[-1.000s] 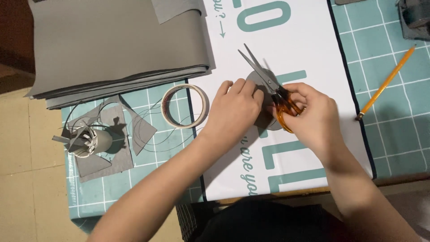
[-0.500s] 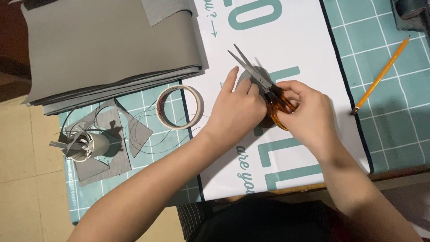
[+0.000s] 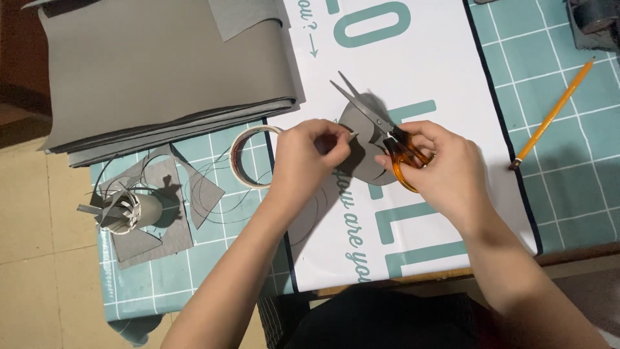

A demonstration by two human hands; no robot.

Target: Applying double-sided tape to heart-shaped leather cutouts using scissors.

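Near the middle of the frame the right hand (image 3: 445, 171) grips a pair of orange-handled scissors (image 3: 381, 129), fingers through the loops, blades parted and pointing toward the upper left. The left hand (image 3: 303, 161) pinches the edge of a small grey cut-out piece (image 3: 361, 152), which sits between the two hands, partly under the blades, over a white printed sheet (image 3: 426, 71) spread on the bench. Just left of the left hand, touching the sheet's edge, lies a roll of tape (image 3: 248, 165). Further left on the green gridded cutting mat (image 3: 575, 168) are grey offcuts (image 3: 165, 213) and a small tube (image 3: 132, 210) stuffed with strips. A stack of folded grey material (image 3: 161, 71) fills the upper left. A yellow pencil (image 3: 555, 110) lies slantwise at the right, well apart from the hands.
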